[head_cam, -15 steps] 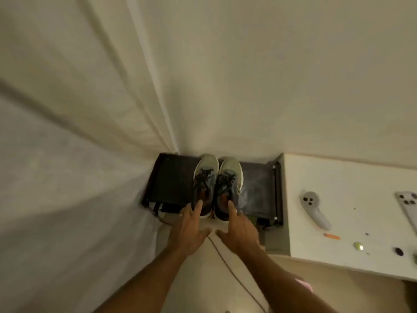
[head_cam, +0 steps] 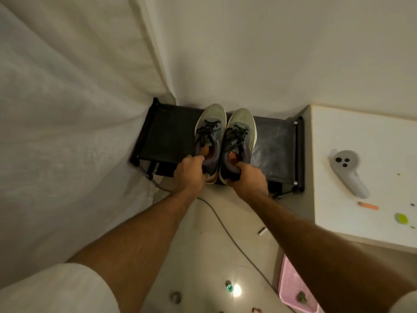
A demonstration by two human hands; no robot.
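Note:
Two grey-green sneakers with black laces stand side by side on a low black rack (head_cam: 167,134) in the corner, toes toward the wall. My left hand (head_cam: 188,175) grips the heel collar of the left sneaker (head_cam: 211,123), fingers curled into its opening. My right hand (head_cam: 249,179) grips the heel of the right sneaker (head_cam: 241,125) the same way. The heels and soles are partly hidden behind my hands.
White curtains hang at the left and behind the rack. A white table (head_cam: 361,154) at the right carries a grey controller (head_cam: 347,172) and small bits. A dark cable (head_cam: 228,231) runs across the tiled floor. A pink mat (head_cam: 293,288) lies at the lower right.
Both hands, open and reaching half a second ago, have closed on the sneakers' heels. The view has moved closer to the rack.

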